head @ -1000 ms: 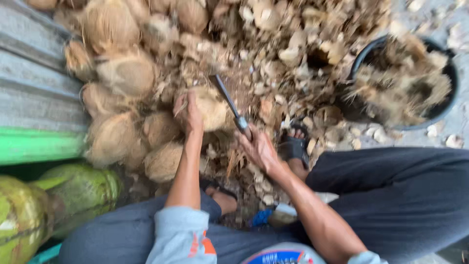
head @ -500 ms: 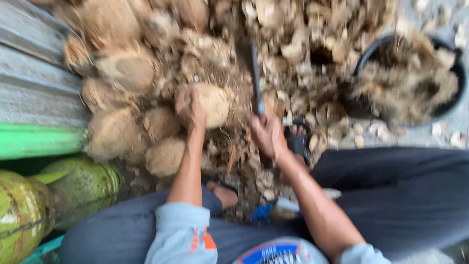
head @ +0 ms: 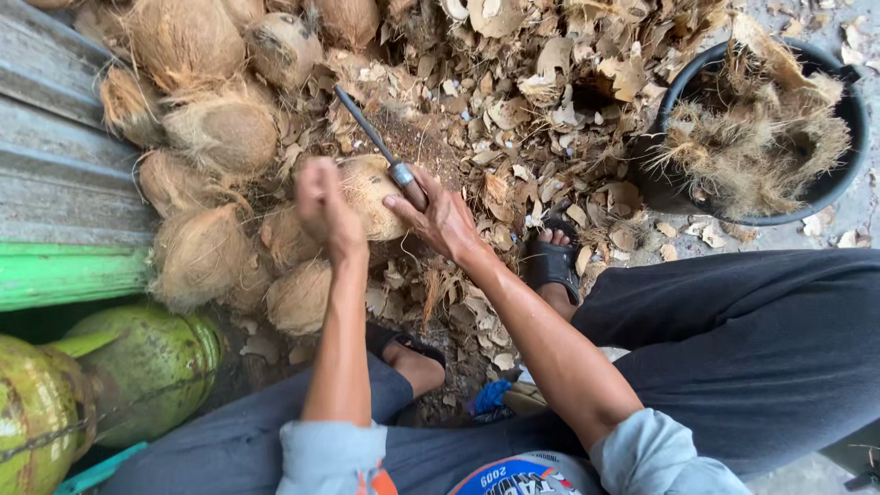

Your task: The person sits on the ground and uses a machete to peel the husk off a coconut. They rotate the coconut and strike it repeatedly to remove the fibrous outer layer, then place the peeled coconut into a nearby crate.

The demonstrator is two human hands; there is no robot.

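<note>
Head camera: the right hand has its fingers wrapped tight around the handle of a machete, whose dark blade angles toward eleven o'clock over the husked coconut. The left hand clamps its fingers over that coconut's nine o'clock side, pinning it on the ground between the person's sandalled feet. More husked coconuts lie heaped from nine to eleven o'clock, green coconuts sit at eight o'clock, and a black tub of fibre stands at two o'clock.

The risk, as I judge it, is the blade glancing off the round shell toward the left fingers, which sit just beside its edge.

Half a second ago the blade stood nearly upright toward twelve o'clock; now it has dropped low across the coconut.
</note>
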